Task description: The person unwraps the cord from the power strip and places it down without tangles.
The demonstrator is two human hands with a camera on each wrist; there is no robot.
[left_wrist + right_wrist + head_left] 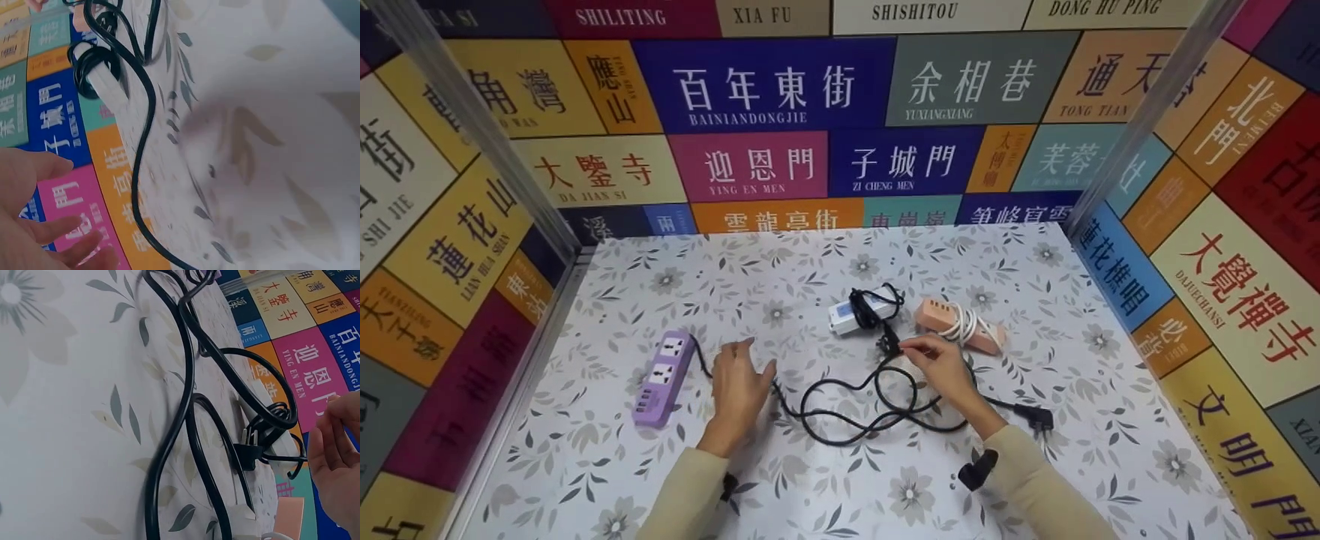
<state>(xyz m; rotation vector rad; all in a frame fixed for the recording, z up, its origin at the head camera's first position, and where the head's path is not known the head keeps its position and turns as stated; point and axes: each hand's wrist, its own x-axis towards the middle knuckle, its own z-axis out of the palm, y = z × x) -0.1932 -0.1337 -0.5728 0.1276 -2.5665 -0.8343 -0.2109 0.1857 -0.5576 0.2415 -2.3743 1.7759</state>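
A purple power strip [663, 379] lies at the left of the table, its loose black cord [840, 442] looping to the right and ending in a black plug [1035, 416]. My left hand [739, 390] hovers just right of that strip, fingers spread and loosely bent, holding nothing. Across the table, my right hand [945, 367] is beside the black plug [247, 455] of a white power strip [847, 319], whose cord is wound round it. In the right wrist view the fingers [332, 433] look bare and apart from that plug.
A peach power strip [934, 315] with a white cord [964, 326] wrapped round it lies behind my right hand. The flower-patterned table [765, 292] is bounded by walls of coloured signs [765, 82] at the back and both sides.
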